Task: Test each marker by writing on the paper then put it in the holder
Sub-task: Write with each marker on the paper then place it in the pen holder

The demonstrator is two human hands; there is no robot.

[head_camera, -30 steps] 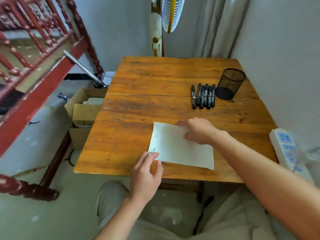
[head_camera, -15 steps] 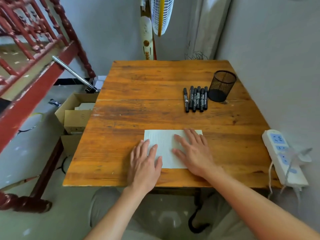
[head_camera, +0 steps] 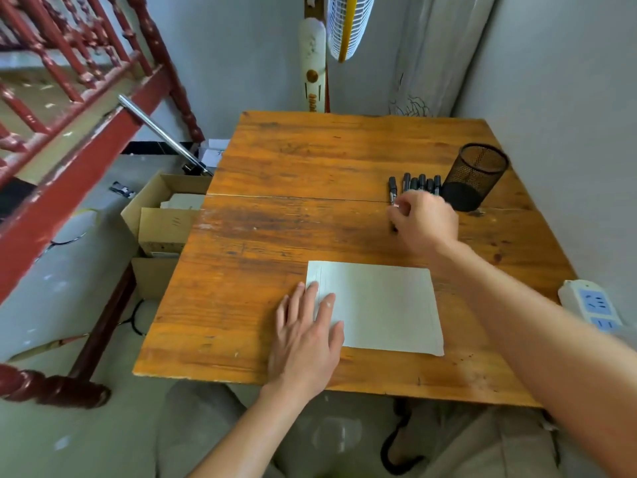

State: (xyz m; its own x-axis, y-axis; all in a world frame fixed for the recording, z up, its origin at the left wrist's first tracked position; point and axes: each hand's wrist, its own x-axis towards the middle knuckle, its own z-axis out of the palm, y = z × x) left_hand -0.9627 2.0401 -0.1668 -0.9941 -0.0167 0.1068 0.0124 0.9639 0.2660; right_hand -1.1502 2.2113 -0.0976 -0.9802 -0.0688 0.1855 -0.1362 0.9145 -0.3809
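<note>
A white lined paper (head_camera: 382, 305) lies flat on the wooden table (head_camera: 293, 215), near its front edge. My left hand (head_camera: 306, 329) rests flat on the paper's left edge, fingers spread. Several black markers (head_camera: 415, 183) lie side by side at the right, next to a black mesh holder (head_camera: 474, 175). My right hand (head_camera: 422, 220) is over the near ends of the markers, fingers curled around the leftmost marker (head_camera: 392, 191). Only the markers' far ends show past the hand.
A white power strip (head_camera: 591, 305) sits at the table's right edge by the wall. Cardboard boxes (head_camera: 165, 219) stand on the floor left of the table, under a red wooden railing (head_camera: 69, 132). A fan (head_camera: 348, 25) stands behind the table.
My right hand has left the paper and moved up-right to the row of markers, closing on the leftmost one. My left hand stays on the paper's left edge.
</note>
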